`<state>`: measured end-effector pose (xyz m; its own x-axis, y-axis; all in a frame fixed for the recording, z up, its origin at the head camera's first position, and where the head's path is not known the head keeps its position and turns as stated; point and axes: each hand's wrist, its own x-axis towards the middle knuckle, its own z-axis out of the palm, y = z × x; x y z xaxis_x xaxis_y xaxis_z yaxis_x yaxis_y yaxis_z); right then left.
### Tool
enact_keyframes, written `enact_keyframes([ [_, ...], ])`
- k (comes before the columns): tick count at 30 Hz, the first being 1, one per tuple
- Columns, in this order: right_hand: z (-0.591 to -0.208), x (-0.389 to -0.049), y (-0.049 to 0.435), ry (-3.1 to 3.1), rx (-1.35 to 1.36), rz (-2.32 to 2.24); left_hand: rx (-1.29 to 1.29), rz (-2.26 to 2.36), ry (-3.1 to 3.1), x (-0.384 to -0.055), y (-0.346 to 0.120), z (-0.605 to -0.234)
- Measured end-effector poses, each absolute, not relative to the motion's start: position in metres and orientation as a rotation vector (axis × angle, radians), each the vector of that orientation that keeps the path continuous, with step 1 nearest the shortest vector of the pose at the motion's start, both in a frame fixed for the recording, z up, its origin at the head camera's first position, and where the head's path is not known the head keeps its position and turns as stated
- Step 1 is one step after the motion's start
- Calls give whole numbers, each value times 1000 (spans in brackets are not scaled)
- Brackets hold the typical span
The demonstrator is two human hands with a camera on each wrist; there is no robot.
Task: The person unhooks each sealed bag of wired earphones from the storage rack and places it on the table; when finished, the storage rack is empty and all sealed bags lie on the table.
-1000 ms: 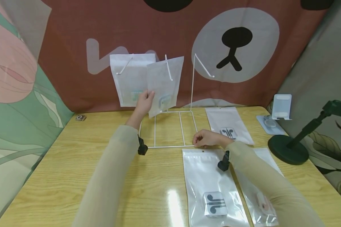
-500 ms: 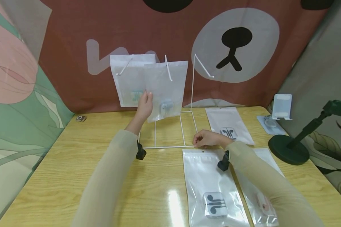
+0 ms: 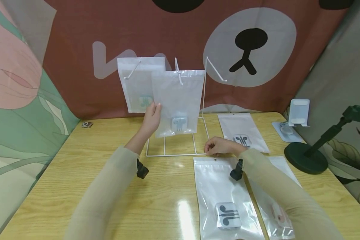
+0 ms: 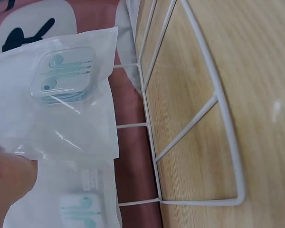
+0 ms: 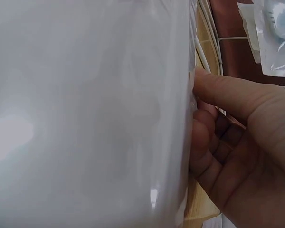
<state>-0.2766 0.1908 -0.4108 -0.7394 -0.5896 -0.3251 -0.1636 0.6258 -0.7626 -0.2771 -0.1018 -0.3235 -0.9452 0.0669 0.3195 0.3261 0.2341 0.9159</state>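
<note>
In the head view my left hand (image 3: 151, 117) pinches the left edge of a white zip bag (image 3: 169, 93) holding cased earphones (image 3: 179, 123). The bag hangs upright at the middle hook (image 3: 178, 71) of a white wire display rack (image 3: 175, 155); the hook's tip shows in front of it, near the bag's hole. Another earphone bag (image 3: 132, 88) hangs on the left hook, partly covered. The left wrist view shows my thumb (image 4: 12, 178) against the held bag (image 4: 61, 121). My right hand (image 3: 219, 146) grips the rack's front right corner with curled fingers, just beyond a flat bag (image 3: 219, 180).
More earphone bags lie at right, one behind my right hand (image 3: 240, 128) and one under the right forearm (image 3: 276, 196). A phone stand (image 3: 298, 113) and a dark green lamp base (image 3: 306, 158) stand at the right edge. A small square device (image 3: 87, 124) lies back left.
My left hand has drawn the bag forward and down along the middle hook, turning it from tilted to straight and facing front. The right hand stays at the rack's corner.
</note>
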Motion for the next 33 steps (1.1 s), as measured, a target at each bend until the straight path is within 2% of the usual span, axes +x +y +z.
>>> enact_keyframes([
  [33,-410,-278,192,2297,-567,-959,-251,-1943,-2258,-196,-97,-309],
])
